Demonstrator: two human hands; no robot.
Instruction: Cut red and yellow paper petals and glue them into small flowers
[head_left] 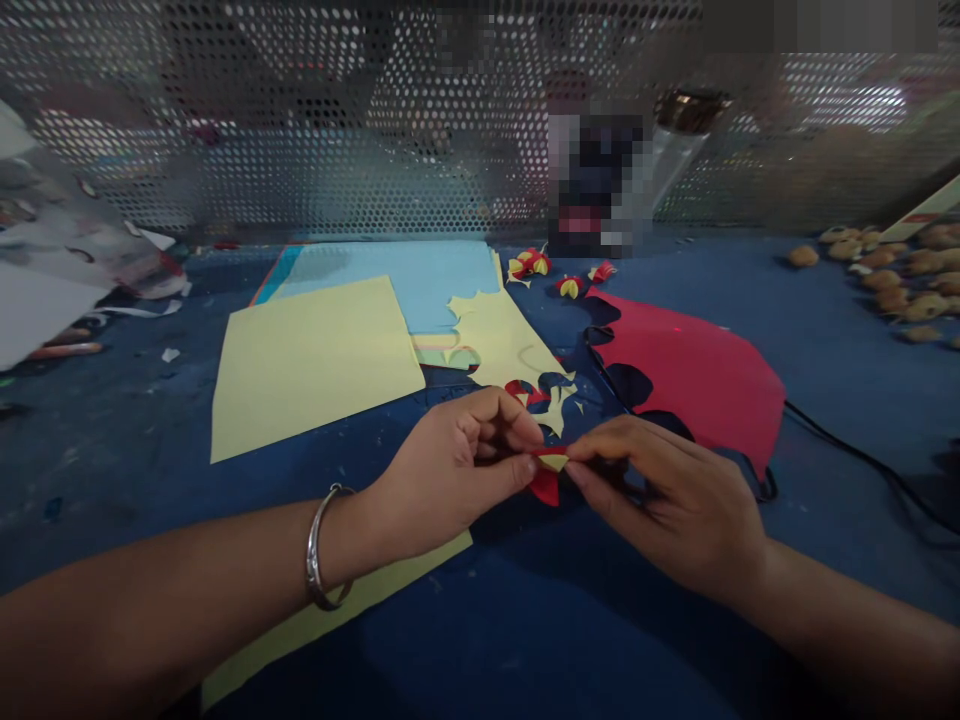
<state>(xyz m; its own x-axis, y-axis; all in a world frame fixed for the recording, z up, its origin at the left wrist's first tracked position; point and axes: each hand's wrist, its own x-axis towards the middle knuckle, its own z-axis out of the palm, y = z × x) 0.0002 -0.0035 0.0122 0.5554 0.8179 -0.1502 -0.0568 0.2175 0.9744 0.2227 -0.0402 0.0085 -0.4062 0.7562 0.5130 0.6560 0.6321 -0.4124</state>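
Between both hands is a small folded red and yellow paper piece [553, 462], with a red flap hanging below it. My left hand [465, 455], a silver bangle on its wrist, pinches the piece's left end between thumb and fingers. The right end is pinched by the thumb and forefinger of my right hand [667, 490]. Just beyond the fingers lie yellow paper scraps [556, 408] and some red bits. A yellow sheet with scalloped cut edges [499, 335] lies behind them. To the right rests a red sheet [697, 370] with rounded bites cut from its edge.
Several finished-looking red and yellow paper shapes [570, 287] sit at the back. A whole yellow sheet [315, 365] overlaps light blue paper [382, 275]. Another yellow strip [375, 600] lies under my left forearm. A black cord [862, 455] runs right. Perforated metal [337, 180] stands behind.
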